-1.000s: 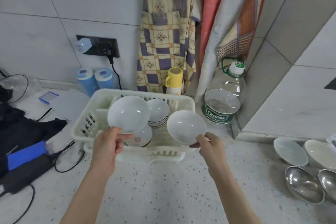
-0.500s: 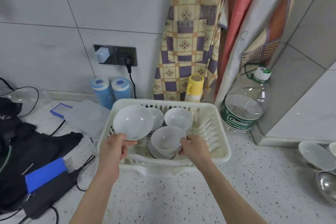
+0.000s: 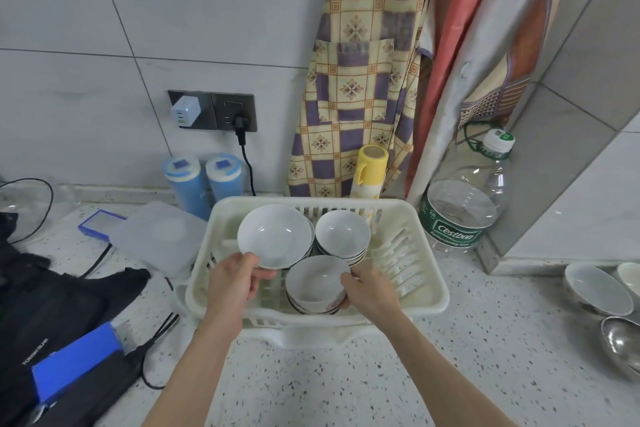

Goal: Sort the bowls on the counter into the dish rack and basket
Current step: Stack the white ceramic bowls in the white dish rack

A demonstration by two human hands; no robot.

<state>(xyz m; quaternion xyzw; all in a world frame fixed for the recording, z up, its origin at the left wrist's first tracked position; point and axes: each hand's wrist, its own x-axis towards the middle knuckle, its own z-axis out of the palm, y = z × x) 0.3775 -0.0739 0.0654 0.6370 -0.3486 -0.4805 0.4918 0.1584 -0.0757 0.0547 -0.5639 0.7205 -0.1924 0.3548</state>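
From my head view, my left hand (image 3: 232, 279) pinches the near rim of a shallow white bowl (image 3: 275, 236), tilted up over the left half of the cream dish rack (image 3: 429, 291). My right hand (image 3: 369, 291) curls round the right rim of a deeper white bowl (image 3: 317, 282) that sits on a stack at the rack's front middle. Another stack of bowls (image 3: 343, 236) stands behind it, close to the tilted bowl. The rack's right part, with its upright prongs, is free, and the speckled counter (image 3: 346, 385) in front of the rack is open. At the far right edge more bowls (image 3: 597, 289) wait on the counter beside a steel bowl (image 3: 621, 345). Behind the rack crowd two blue canisters (image 3: 204, 180), a yellow cup (image 3: 369, 172) and a large water bottle (image 3: 464, 211). Left of it lie a clear lid (image 3: 161, 236), cables and a black bag (image 3: 55, 295).
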